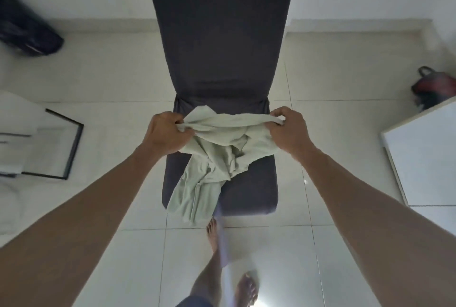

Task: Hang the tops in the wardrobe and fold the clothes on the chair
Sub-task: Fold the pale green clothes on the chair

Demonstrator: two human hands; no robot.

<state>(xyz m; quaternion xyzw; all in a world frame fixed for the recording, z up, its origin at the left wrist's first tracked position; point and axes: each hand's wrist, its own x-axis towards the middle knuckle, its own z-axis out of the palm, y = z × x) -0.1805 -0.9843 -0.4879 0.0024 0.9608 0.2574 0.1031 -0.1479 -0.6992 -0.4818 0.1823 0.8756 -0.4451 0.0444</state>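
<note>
Pale tiled floor (pixel 320 99) is filling the bkgd, w/ a dark upholstered chair (pixel 222 42) standing upright in the middle, seat towards the person. Well off to the right of the fingers a white cabinet (pixel 424 153) is showing; well to their left a black-framed item (pixel 71 143) is lying on the floor, plus a dark bag (pixel 29 32) further out and a red-black bag (pixel 434 87) far right. Bare feet are showing below the seat's front edge.

Light green garment (pixel 217 158) is lying crumpled on the seat, its upper edge stretched between both hands, lower part trailing down past the front edge. Left hand (pixel 165 134) and right hand (pixel 288 131) are each curling fingers round a bunch of that edge, pinching cloth; fingertips themselves mostly hidden, so exact pinch can't be told.

Prob. step: opening the garment out before folding. To do it well: lift clear of seat, shake so twisted middle drops, find real corners/seams rather than bunched fabric, then lay flat on seat & smooth before 1st fold.
</note>
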